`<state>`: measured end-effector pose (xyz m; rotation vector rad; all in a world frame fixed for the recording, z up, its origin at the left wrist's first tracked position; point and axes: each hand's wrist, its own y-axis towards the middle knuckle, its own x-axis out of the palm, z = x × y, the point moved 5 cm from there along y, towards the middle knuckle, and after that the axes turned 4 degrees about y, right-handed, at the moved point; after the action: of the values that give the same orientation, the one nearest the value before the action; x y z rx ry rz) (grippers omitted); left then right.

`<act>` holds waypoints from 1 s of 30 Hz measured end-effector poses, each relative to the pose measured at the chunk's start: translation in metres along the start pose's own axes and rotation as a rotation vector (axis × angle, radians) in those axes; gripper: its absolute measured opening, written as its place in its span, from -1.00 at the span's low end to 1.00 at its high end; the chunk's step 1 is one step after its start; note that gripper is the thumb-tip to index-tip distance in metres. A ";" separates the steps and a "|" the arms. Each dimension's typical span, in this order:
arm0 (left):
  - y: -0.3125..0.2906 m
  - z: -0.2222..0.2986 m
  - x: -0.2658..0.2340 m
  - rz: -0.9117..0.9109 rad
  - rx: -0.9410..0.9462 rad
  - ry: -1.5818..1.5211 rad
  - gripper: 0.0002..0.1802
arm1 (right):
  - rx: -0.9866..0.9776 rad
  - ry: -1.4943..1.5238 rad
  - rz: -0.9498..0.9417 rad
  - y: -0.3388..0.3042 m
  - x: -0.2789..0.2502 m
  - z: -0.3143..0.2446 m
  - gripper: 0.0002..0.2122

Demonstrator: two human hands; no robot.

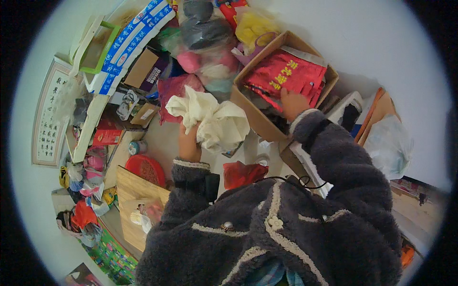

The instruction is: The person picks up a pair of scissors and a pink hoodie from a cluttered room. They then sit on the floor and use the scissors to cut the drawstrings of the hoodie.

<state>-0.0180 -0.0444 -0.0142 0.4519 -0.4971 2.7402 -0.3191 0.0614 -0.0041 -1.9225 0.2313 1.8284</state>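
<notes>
My left hand (190,143) is closed on a crumpled cream cloth (214,121) and holds it up in front of me; the cloth hides most of the fingers. To the right stands an open cardboard box (261,125). My right hand (294,104) reaches over its near edge and grips a red plastic bag (286,71) with yellow lettering, which fills much of the box. Some darker material shows beneath the bag, but I cannot make out what it is.
Bundles in clear plastic (205,35) pile up beyond the box. At left are a blue-and-white carton (131,45), a red basin (144,170) and a wooden board (138,200). A red bag (244,174) lies close to my body. A clear plastic bag (389,143) sits at right.
</notes>
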 end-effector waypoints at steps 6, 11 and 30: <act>0.020 0.011 0.055 -0.155 0.016 -0.166 -0.58 | 0.089 0.368 0.464 -0.029 -0.091 0.083 -0.62; 0.058 -0.030 0.120 -0.213 0.052 0.280 -0.55 | 0.072 0.504 0.600 -0.057 -0.101 0.099 -0.57; 0.059 -0.116 0.215 -1.362 0.272 1.919 -0.40 | 0.051 0.678 0.562 -0.099 -0.080 0.091 -0.60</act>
<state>-0.2616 0.0013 -0.0573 -1.2330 0.5388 0.9267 -0.3656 0.1728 0.0963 -2.5530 1.1187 1.3490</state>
